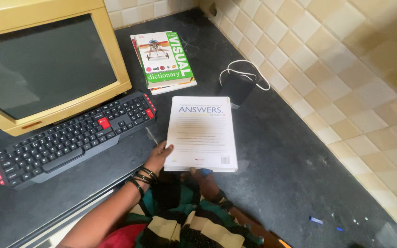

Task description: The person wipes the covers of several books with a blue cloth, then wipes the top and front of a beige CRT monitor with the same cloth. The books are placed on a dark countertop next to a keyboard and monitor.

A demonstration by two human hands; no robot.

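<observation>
Book: white book held at the tabletop's near edge, back cover up.
Left grip: closed on the book's near-left corner.
Right grip: under the near edge; closure cannot be told.
Handling: support both corners, keep it level.

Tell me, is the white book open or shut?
Shut. The white book shows its whole back cover, no pages spread, held by both hands.

Worktop: dark stone, tiled wall behind | rear left: beige monitor, black keyboard in front | rear centre: green book atop another | right: black pouch, white cord | front: white book.
</observation>
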